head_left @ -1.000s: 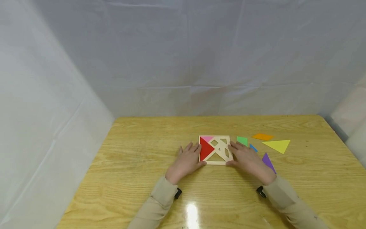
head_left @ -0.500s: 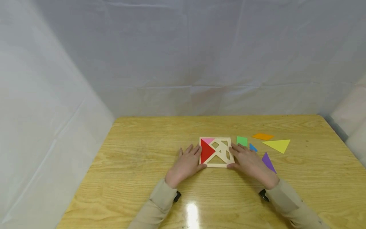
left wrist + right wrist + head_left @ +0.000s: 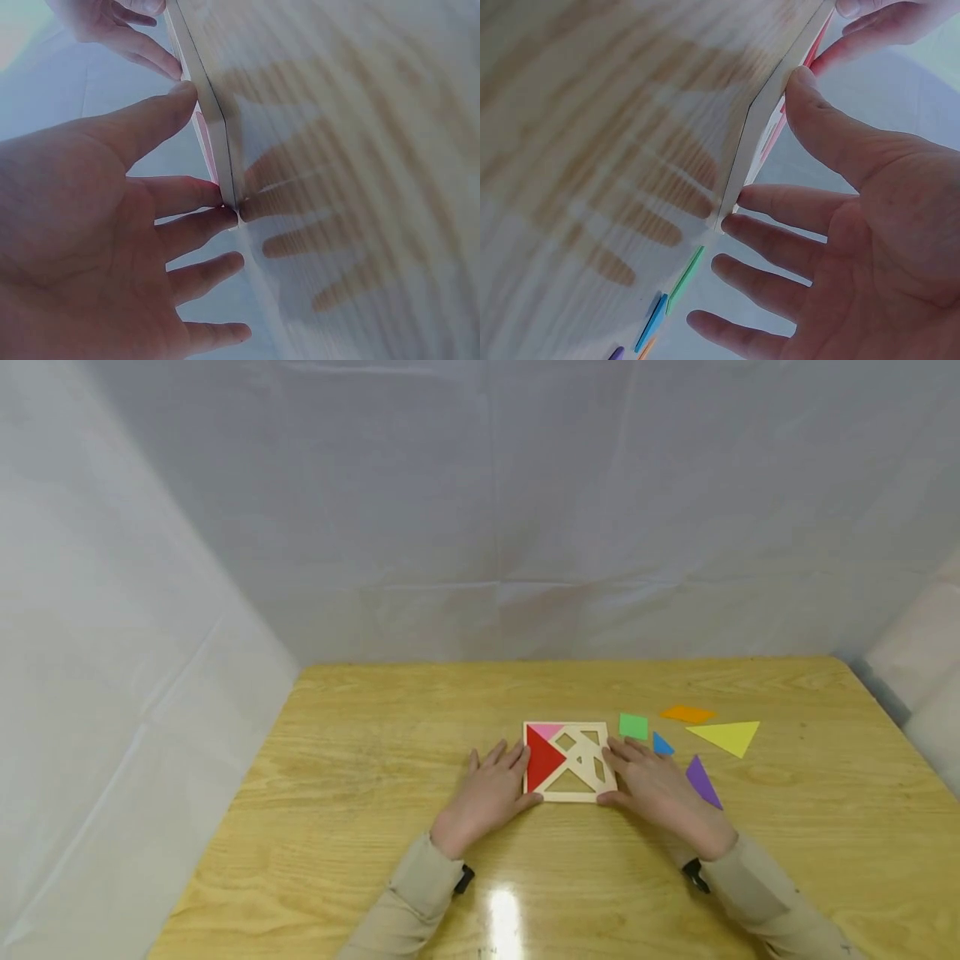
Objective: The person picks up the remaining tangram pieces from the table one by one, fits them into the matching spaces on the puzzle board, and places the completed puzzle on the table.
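A pale wooden tangram frame (image 3: 572,796) lies flat on the table in the head view. A large red triangle (image 3: 543,760) and a pink piece (image 3: 545,730) sit in its left side; other cut-outs show bare wood. My left hand (image 3: 483,793) touches the frame's left edge with its fingertips, its thumb at the near-left corner. Opposite, my right hand (image 3: 663,789) touches the right edge the same way, thumb at the near-right corner. Both wrist views show spread, fairly straight fingers, with the left thumb (image 3: 154,120) and right thumb (image 3: 825,127) against the frame's side.
Loose flat pieces lie right of the frame: a green square (image 3: 633,727), a blue triangle (image 3: 662,744), an orange parallelogram (image 3: 688,714), a yellow triangle (image 3: 727,737) and a purple triangle (image 3: 703,782). White sheeting (image 3: 480,527) stands behind the wooden table (image 3: 360,752).
The frame has slid slightly toward me and a little to the right, with both hands staying on its edges. The loose pieces keep their arrangement.
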### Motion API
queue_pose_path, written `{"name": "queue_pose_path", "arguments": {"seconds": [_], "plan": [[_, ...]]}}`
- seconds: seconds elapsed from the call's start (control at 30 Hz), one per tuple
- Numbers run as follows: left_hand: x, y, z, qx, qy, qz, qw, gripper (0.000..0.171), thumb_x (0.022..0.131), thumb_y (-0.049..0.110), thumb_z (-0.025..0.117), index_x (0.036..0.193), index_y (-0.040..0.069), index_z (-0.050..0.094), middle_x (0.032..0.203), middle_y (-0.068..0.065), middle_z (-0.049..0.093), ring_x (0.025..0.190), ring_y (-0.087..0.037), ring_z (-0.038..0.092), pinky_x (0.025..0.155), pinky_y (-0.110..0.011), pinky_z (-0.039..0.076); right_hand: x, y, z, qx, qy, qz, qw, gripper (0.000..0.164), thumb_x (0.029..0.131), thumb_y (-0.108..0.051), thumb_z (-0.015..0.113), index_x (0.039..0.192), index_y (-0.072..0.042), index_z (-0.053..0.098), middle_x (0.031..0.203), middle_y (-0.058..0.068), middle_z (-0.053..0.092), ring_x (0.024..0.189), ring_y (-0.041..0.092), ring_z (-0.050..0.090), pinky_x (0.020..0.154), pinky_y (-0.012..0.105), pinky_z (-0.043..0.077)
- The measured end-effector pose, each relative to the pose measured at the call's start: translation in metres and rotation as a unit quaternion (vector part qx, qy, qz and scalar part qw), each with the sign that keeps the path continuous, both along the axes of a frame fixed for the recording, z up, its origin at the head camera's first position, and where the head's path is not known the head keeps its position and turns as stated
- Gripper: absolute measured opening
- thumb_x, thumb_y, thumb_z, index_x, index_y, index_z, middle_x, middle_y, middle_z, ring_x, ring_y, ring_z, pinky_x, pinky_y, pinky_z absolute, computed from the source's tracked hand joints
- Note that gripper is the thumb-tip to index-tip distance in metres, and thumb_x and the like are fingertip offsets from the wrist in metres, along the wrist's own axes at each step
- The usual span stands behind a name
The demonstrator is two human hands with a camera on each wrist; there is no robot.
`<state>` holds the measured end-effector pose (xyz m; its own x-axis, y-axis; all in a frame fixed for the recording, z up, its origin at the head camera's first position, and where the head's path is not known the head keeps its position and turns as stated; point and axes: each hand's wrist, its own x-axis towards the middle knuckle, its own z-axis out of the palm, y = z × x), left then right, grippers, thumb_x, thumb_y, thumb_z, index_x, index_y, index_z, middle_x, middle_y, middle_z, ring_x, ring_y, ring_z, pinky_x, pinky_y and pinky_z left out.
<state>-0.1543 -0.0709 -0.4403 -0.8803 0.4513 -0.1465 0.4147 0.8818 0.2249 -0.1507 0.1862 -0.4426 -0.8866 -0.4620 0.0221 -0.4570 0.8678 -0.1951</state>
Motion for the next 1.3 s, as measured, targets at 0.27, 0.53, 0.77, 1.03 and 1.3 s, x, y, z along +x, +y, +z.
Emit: {"name": "queue_pose_path", "arguments": {"seconds": [0.27,0.53,0.77,1.03,1.3], "plan": [[0.005,0.002,-0.001,-0.01,0.003,-0.002,0.9999,0.075,0.1,0.05,0.058,0.157,0.006,0.038,0.163,-0.009,0.034,0.152,-0.035,0.027,0.117,-0.068,0.021,0.005,0.0,0.001,0.015,0.006,0.002,1.0,0.07,0.088,-0.041,0.075,0.137,0.006,0.059,0.149,0.025,0.049,0.135,0.049,0.046,0.099,0.07,0.043],[0.011,0.003,-0.002,-0.003,0.0,0.002,1.0,0.076,0.099,0.05,0.06,0.156,0.005,0.038,0.163,-0.01,0.034,0.152,-0.035,0.026,0.117,-0.068,0.021,0.011,0.0,0.003,0.013,0.001,0.002,1.0,0.07,0.089,-0.04,0.075,0.137,0.008,0.058,0.147,0.026,0.05,0.132,0.052,0.048,0.097,0.07,0.044],[0.015,0.005,-0.002,-0.014,0.015,-0.005,0.9998,0.075,0.099,0.05,0.06,0.156,0.005,0.04,0.162,-0.01,0.036,0.151,-0.034,0.029,0.116,-0.068,0.024,0.015,0.002,0.003,0.02,0.009,0.005,1.0,0.069,0.089,-0.041,0.075,0.136,0.007,0.059,0.146,0.025,0.052,0.132,0.049,0.049,0.098,0.068,0.044],[0.018,0.005,-0.003,-0.003,0.014,-0.002,0.9999,0.074,0.099,0.048,0.061,0.155,0.005,0.041,0.161,-0.01,0.037,0.15,-0.034,0.03,0.117,-0.066,0.023,0.018,0.004,0.001,0.022,0.008,0.009,1.0,0.071,0.089,-0.043,0.074,0.138,0.006,0.059,0.147,0.024,0.052,0.132,0.048,0.05,0.096,0.066,0.046],[0.022,0.004,-0.002,0.002,0.014,-0.006,0.9999,0.073,0.098,0.046,0.063,0.154,0.005,0.043,0.161,-0.011,0.038,0.15,-0.033,0.032,0.117,-0.065,0.024,0.021,0.005,0.001,0.022,0.005,0.012,1.0,0.071,0.088,-0.042,0.074,0.139,0.005,0.058,0.146,0.024,0.052,0.132,0.049,0.049,0.097,0.067,0.046]]}}
